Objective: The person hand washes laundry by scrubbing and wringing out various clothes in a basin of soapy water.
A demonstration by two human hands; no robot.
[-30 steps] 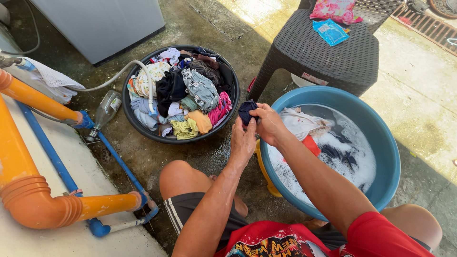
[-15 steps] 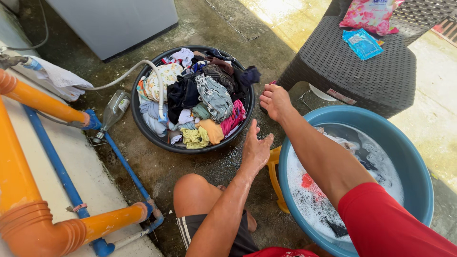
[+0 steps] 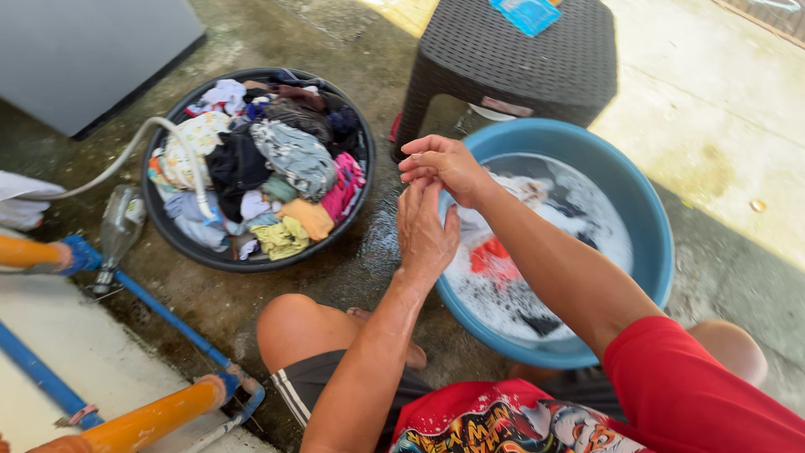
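Left hand: my left hand point(image 3: 425, 231) is raised with fingers straight and palm open, holding nothing that I can see; it is wet and sits just over the near rim of the blue basin.
Right hand: my right hand point(image 3: 444, 164) hangs above the left, fingers curled loosely downward and touching the left fingertips; I cannot tell whether anything small is pinched inside the curl.
Blue basin: the blue basin point(image 3: 650, 218) is round, smooth plastic, holding white suds with a red cloth point(image 3: 490, 256), pale cloth and dark cloth soaking; my right forearm hides part of its contents, and its near rim is cut off behind my red shirt.
Black basin: the black basin point(image 3: 180, 247), just left of the hands on the wet concrete floor point(image 3: 352, 277), is round and piled with crumpled mixed-colour clothes point(image 3: 268, 164); a white hose point(image 3: 126, 159) drapes over its edge.
Stool: the woven dark plastic stool point(image 3: 511, 63) stands behind the blue basin, with a blue packet point(image 3: 527, 13) on top, cut off by the frame.
Pipes: orange and blue pipes point(image 3: 159, 310) run at lower left, partly out of view.
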